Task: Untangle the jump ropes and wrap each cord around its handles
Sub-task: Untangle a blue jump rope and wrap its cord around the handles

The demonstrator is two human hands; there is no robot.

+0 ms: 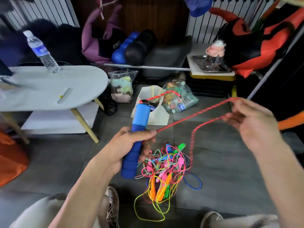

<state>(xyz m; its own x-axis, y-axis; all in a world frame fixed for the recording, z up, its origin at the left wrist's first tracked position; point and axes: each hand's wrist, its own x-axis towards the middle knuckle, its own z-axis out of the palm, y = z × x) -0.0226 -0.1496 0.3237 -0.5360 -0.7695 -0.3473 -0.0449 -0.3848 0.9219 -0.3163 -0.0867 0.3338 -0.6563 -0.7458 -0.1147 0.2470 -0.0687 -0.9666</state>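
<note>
**Jump rope lot, one item in hand**

Left hand (130, 148) gripped the blue handles (135, 139), held upright. Right hand (253, 124) pinched a loop of red braided cord (194, 116), stretched between the hands. Remaining tangle of ropes (164, 171) lay on the grey tiled floor (230, 178) below, near a white table (54, 89).

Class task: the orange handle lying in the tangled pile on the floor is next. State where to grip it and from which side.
Probably grip the orange handle around its upper stretch, reaching from above: it lies on the floor among the tangled ropes, cords crossing it, with its top face exposed.
</note>
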